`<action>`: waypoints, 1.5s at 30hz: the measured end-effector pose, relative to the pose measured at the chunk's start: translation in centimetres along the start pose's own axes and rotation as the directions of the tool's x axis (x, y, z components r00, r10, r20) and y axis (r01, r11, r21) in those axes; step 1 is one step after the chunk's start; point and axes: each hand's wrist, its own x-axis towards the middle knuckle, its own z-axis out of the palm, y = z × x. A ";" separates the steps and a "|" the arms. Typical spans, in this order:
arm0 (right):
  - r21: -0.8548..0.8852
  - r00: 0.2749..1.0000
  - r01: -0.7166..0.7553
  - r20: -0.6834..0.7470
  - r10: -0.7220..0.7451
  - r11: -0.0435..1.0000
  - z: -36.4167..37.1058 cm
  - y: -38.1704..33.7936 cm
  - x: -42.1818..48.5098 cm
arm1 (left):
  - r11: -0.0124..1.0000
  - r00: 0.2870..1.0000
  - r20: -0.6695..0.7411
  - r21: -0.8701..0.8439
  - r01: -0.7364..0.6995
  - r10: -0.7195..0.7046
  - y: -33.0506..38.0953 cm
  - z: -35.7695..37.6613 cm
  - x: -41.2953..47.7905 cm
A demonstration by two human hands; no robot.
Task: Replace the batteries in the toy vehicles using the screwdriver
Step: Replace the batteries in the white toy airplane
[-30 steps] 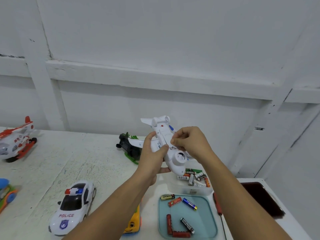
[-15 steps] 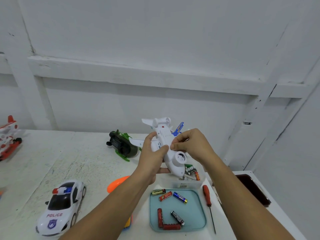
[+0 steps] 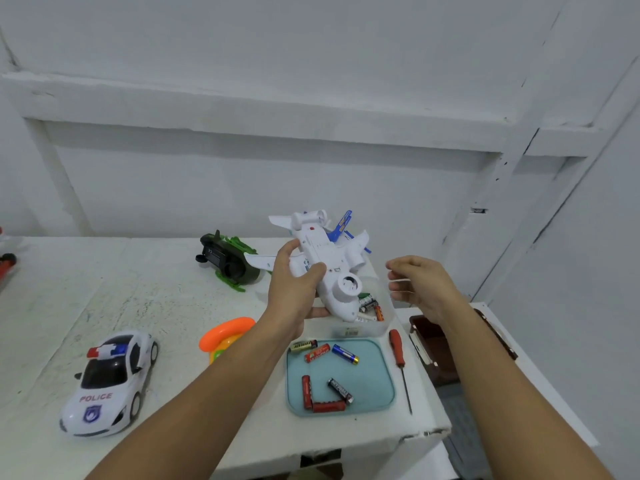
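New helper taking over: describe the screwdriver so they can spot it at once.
On the white table, find the teal tray near the front right corner. The screwdriver lies just right of it, between tray and brown box. It is the only long thin tool there: orange-red handle, bare metal shaft, unlike the stubby batteries in the tray.

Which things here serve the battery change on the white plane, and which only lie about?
For the job: white plane, in the left hand; red screwdriver; batteries on the teal tray; clear battery box.
Lying about: police car; dark green toy; orange toy; brown box.
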 end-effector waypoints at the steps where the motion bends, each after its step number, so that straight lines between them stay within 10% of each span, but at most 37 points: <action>1: -0.074 0.998 -0.014 -0.054 0.010 0.997 -0.5 1.3 0.2 | 1.000 1.000 0.003 0.002 0.003 -0.003 -0.2 0.0 0.0; 7: -0.704 0.987 -0.159 -0.090 0.135 0.692 -2.0 8.0 -0.1 | 1.000 1.000 0.001 0.026 0.012 -0.012 -1.3 0.1 0.0; 21: -0.626 0.979 -0.184 -0.049 0.198 0.758 -1.7 8.0 -1.4 | 0.999 1.000 0.002 0.034 0.012 -0.012 -2.4 0.3 0.1; 26: -0.545 0.960 0.073 -0.190 -0.207 0.835 -1.8 3.3 -1.8 | 0.999 1.000 0.006 0.044 0.003 -0.003 -2.4 0.2 0.2; 33: -0.107 0.632 0.760 -0.112 -0.767 0.642 3.1 -2.3 -5.2 | 0.999 1.000 0.000 0.042 -0.002 0.002 -2.7 0.0 0.5; 45: -0.125 0.569 0.817 0.020 -0.822 0.563 5.8 -1.0 -5.2 | 0.999 1.000 -0.005 0.049 -0.015 0.015 -2.7 -0.4 0.7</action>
